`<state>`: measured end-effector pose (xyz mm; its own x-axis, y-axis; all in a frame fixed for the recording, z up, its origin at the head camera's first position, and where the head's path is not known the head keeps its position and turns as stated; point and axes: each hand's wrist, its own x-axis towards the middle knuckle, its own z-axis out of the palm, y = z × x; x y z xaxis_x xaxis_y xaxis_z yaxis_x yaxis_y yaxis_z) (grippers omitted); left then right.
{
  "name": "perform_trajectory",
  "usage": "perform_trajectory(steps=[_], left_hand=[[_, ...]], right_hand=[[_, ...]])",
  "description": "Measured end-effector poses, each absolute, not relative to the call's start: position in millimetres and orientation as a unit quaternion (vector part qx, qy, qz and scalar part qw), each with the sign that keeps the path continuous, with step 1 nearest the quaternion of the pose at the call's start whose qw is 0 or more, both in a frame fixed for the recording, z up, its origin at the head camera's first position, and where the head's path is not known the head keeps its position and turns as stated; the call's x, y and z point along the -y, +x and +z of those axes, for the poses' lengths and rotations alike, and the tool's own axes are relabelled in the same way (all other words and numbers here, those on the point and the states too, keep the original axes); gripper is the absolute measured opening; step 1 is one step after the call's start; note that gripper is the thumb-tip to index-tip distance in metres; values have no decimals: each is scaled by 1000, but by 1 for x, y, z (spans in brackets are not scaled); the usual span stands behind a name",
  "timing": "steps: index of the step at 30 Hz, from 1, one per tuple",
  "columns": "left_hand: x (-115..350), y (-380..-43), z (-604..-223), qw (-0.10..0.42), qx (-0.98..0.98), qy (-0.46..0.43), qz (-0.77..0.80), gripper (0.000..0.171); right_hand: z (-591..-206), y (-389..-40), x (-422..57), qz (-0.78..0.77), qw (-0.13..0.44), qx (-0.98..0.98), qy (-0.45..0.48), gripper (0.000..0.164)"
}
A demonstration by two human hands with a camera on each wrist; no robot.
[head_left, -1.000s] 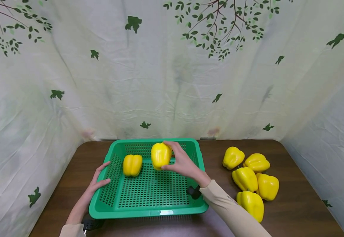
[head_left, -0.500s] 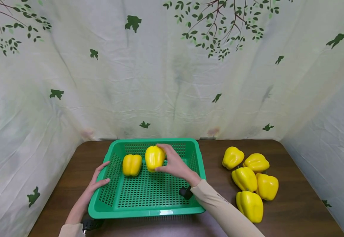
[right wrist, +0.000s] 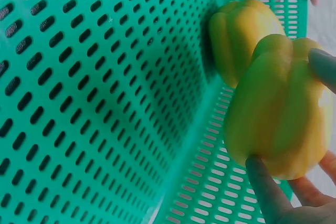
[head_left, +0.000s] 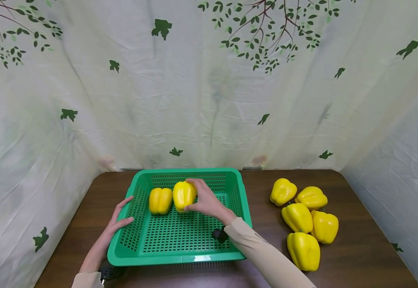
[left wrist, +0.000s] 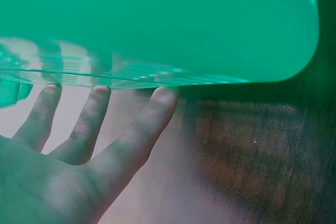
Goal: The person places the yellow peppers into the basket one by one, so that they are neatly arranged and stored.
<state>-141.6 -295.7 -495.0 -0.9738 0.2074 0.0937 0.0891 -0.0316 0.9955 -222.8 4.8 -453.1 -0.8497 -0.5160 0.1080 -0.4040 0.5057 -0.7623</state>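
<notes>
A yellow bell pepper (head_left: 184, 195) is held by my right hand (head_left: 209, 204), thumb on the near side and fingers on the far side. It hangs inside the green perforated basket (head_left: 166, 260), just right of another yellow bell pepper (head_left: 160, 201) lying on the basket floor. In the right wrist view the held pepper (right wrist: 281, 114) overlaps the other one, with fingertips against its surface. My left hand (head_left: 117, 220) rests at the basket's left side, thumb and fingers spread. The left wrist view shows straight fingers (left wrist: 149, 119) with tips against the basket wall.
Several yellow bell peppers (head_left: 303, 251) lie grouped on the brown wooden table (head_left: 360, 248), right of the basket. A pale curtain (head_left: 209, 100) printed with leaves hangs close behind the table and along both sides.
My right hand has carried the bell pepper leftward and slightly toward me, bringing it close beside the other pepper in the basket. The left hand has stayed at the basket's side.
</notes>
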Motion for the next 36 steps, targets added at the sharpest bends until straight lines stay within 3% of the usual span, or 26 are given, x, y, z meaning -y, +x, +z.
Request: perform_trajectory(steps=[36], left_hand=[[296, -143, -497, 16, -680, 147, 719, 59]], right_hand=[[-476, -229, 10, -404, 84, -879, -239, 79]])
